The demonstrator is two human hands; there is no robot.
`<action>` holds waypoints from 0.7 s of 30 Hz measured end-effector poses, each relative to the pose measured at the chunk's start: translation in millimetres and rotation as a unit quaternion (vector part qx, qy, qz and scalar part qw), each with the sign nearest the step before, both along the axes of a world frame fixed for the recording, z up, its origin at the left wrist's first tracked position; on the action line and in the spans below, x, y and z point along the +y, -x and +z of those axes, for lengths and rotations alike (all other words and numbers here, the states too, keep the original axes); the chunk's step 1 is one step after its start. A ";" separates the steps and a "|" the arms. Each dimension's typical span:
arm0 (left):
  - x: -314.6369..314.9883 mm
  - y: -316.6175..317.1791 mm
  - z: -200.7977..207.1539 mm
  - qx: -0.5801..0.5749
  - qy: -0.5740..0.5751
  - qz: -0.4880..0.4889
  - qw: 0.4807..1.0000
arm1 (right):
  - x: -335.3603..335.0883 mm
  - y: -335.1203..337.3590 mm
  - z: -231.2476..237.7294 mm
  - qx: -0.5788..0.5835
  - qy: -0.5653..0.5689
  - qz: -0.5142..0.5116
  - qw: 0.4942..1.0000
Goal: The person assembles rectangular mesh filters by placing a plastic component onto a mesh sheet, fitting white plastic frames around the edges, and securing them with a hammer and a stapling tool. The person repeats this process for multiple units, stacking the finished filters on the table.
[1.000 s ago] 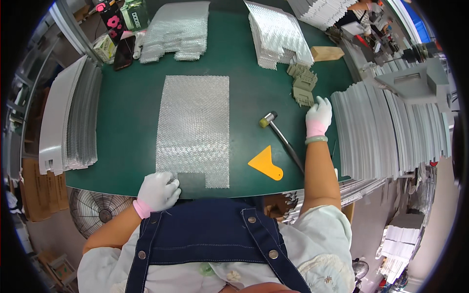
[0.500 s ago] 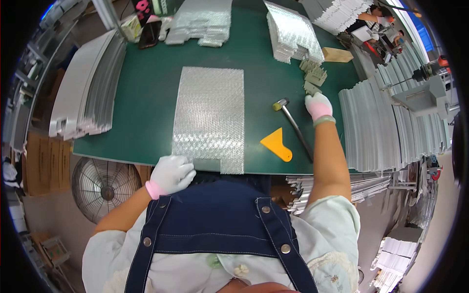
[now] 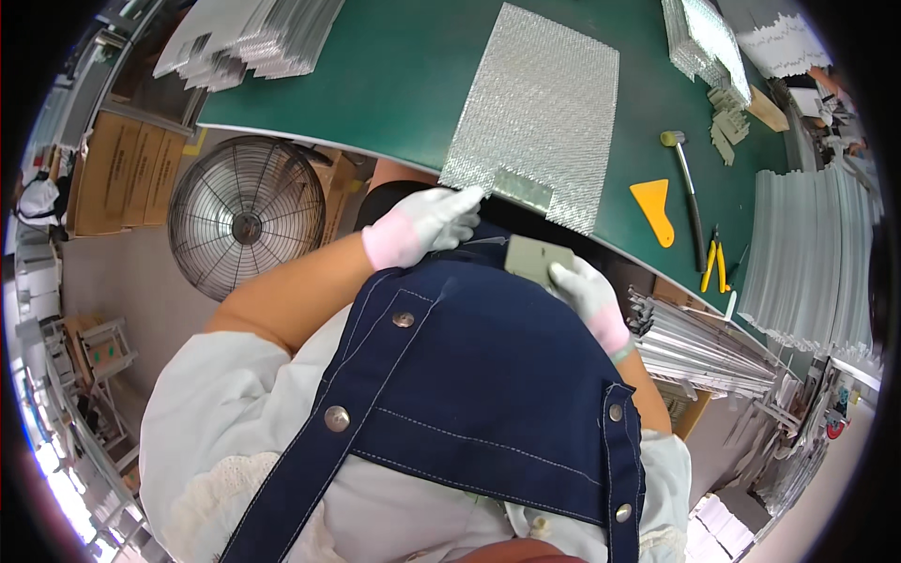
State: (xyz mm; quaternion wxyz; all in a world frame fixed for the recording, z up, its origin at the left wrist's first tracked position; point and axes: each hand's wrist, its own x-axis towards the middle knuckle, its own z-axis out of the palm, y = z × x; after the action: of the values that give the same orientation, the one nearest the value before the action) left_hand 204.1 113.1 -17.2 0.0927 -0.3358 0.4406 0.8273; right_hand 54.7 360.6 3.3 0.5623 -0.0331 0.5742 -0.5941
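A silvery panel with a dimpled, textured face [image 3: 544,108] lies slanted on the green table [image 3: 394,84], its notched end at the near edge. My left hand [image 3: 422,225], in a white glove with a pink cuff, is at the panel's near left corner. Its upper fingers are stretched out and I see nothing held; the lower ones are partly hidden. Below the notch, in front of my apron, my gloved right hand [image 3: 587,296] grips a flat grey-green plastic piece [image 3: 535,260] by its right side. Similar plastic pieces [image 3: 727,122] lie in a small heap at the far right.
Right of the panel lie a yellow scraper [image 3: 654,211], a hammer [image 3: 688,183] and yellow-handled pliers [image 3: 715,263]. Stacked panels stand at the far left [image 3: 267,42], far right [image 3: 699,42] and right [image 3: 807,253]. A floor fan [image 3: 247,225] and cartons [image 3: 127,178] stand left.
My right hand has come back from the heap to the table's near edge with a plastic piece. My left hand's fingers have straightened. The whole view has swung leftward and down.
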 end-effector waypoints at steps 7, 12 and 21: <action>9.0 10.2 -21.2 0.065 -0.039 0.146 0.986 | -45.8 -13.2 -31.2 -0.127 0.071 -0.076 0.986; 11.1 5.6 -21.1 0.066 -0.038 0.140 0.987 | -49.7 -14.7 -31.5 -0.110 0.054 -0.073 0.990; 9.3 2.9 -26.6 0.096 -0.053 0.132 0.985 | -48.2 -14.0 -33.5 -0.102 0.064 -0.064 0.991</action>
State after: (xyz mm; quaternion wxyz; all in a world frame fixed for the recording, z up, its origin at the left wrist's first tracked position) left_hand 201.2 122.4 -43.8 -0.0423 -0.3047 0.3550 0.8828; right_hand 68.7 312.3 -30.2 0.5754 0.0285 0.4754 -0.6650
